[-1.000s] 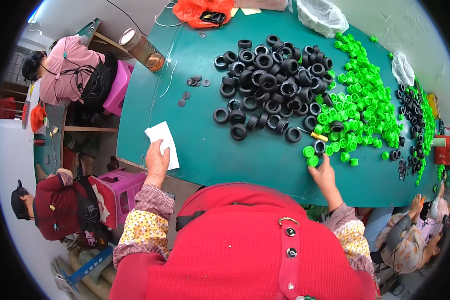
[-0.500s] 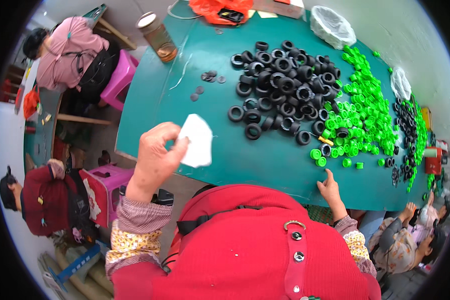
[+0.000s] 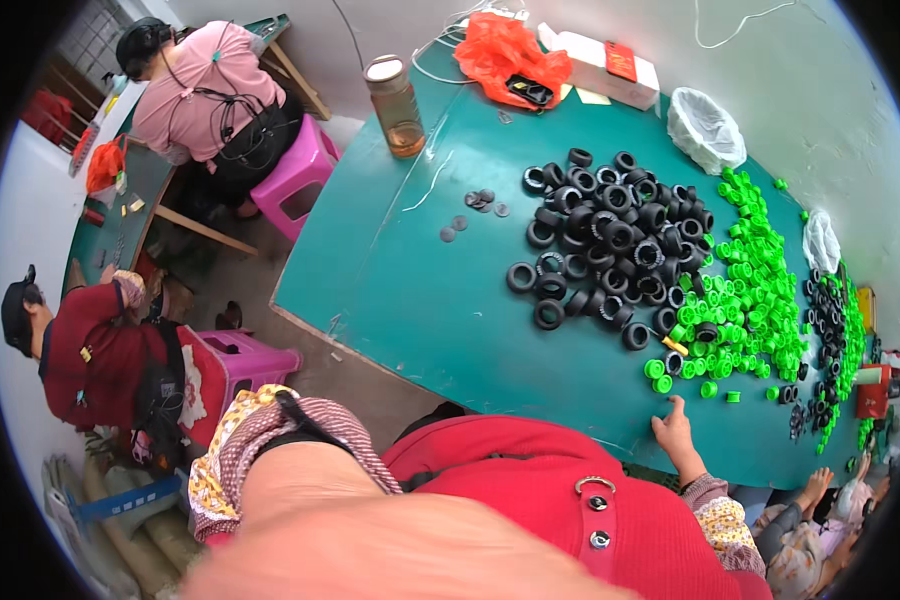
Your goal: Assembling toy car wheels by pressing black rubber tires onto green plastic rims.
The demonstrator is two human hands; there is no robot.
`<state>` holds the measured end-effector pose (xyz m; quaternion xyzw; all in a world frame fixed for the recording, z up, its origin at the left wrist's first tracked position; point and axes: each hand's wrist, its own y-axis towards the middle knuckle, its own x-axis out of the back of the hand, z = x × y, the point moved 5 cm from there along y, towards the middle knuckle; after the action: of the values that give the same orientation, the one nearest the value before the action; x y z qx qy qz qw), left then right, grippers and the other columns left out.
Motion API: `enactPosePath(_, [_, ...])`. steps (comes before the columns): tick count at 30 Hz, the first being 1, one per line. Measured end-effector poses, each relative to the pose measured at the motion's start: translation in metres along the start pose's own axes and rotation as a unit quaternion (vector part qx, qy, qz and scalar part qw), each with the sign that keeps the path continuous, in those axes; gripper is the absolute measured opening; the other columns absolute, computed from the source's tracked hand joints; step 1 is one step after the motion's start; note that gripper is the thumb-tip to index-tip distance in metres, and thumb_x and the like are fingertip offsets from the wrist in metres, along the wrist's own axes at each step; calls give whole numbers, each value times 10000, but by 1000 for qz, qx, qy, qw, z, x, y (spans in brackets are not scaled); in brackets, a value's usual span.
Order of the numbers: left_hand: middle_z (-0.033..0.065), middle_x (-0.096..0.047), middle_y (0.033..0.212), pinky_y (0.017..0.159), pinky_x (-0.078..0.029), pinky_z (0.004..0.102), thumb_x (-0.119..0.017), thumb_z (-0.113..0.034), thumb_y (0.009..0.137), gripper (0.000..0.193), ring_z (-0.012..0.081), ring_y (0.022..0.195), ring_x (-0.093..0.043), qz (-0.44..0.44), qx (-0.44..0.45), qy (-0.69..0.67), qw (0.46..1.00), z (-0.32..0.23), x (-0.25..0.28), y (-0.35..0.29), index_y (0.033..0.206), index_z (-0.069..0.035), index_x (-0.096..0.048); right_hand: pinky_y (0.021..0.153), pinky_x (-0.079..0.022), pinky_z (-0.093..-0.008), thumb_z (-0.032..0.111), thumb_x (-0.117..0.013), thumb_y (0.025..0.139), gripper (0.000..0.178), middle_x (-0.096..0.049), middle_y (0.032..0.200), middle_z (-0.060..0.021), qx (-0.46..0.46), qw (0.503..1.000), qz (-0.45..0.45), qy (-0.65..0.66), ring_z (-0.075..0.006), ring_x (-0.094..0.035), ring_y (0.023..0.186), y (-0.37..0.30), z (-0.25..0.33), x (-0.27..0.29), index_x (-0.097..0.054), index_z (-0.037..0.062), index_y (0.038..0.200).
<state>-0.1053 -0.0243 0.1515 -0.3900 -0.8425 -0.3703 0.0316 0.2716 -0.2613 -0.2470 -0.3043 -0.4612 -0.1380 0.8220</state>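
Note:
My left hand (image 3: pixel 400 550) is raised very close, large and blurred along the lower edge. Its fingers are out of sight, and no white tissue shows. My right hand (image 3: pixel 674 434) rests at the near table edge with the index finger stretched out and nothing visible in it. Just beyond that fingertip lie a few loose green wheel hubs (image 3: pixel 662 384). A heap of small black rubber tyres (image 3: pixel 610 235) covers the table's middle, beside a large spread of green hubs (image 3: pixel 755 285). Between the heaps lies a small yellow-handled tool (image 3: pixel 675 346).
A lidded bottle (image 3: pixel 396 110) stands on the green table (image 3: pixel 370 270), near small dark discs (image 3: pixel 482 200). At the back are an orange bag (image 3: pixel 500 60), a white box (image 3: pixel 600 65) and a plastic-lined basket (image 3: pixel 705 130). People sit at left on pink stools (image 3: pixel 300 180); others are at far right.
My left hand has come from over the table toward me, and the white tissue it held is out of sight. The view has shifted; my right hand stays at the table edge.

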Motion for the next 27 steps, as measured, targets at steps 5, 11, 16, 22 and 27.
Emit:
enactPosePath(5, [110,-601,723,547,-463,296,-559,-23,718,60,203,607,-572,0,0,-1,1000,8,-1,22,683,24,-546,539,-446,-399,111,-609,701,537,-518,563,-107,-3,1000,-6,-1,-285,-548,540,6,-2,4,-319,59,1151])
enactPosePath(11, [117,-602,731,551,-471,297,-563,-14,723,59,210,615,-577,-2,8,14,1000,4,0,37,689,33,-551,543,-445,-428,105,-580,711,549,-529,558,-128,8,999,-37,0,-324,-554,542,8,-28,-10,-297,51,1178])
enactPosePath(16, [123,-603,737,554,-479,297,-566,-6,727,59,217,621,-581,18,-27,7,999,20,-20,65,694,41,-556,542,-440,-423,96,-590,705,541,-525,567,-124,7,1000,6,26,-319,-549,543,7,-13,-6,-304,50,1161])
enactPosePath(22, [129,-605,744,558,-487,298,-570,3,732,58,224,629,-586,26,-69,-59,995,28,-40,91,699,51,-561,556,-446,-423,103,-606,704,555,-545,591,-127,2,999,-4,32,-318,-559,556,2,-11,-4,-295,52,1160])
enactPosePath(27, [135,-606,751,562,-494,299,-572,11,736,58,231,636,-590,6,-98,-112,989,38,-24,94,704,59,-566,566,-463,-401,95,-619,694,569,-534,575,-120,-19,999,-12,37,-314,-563,558,2,-14,-8,-291,73,1159])
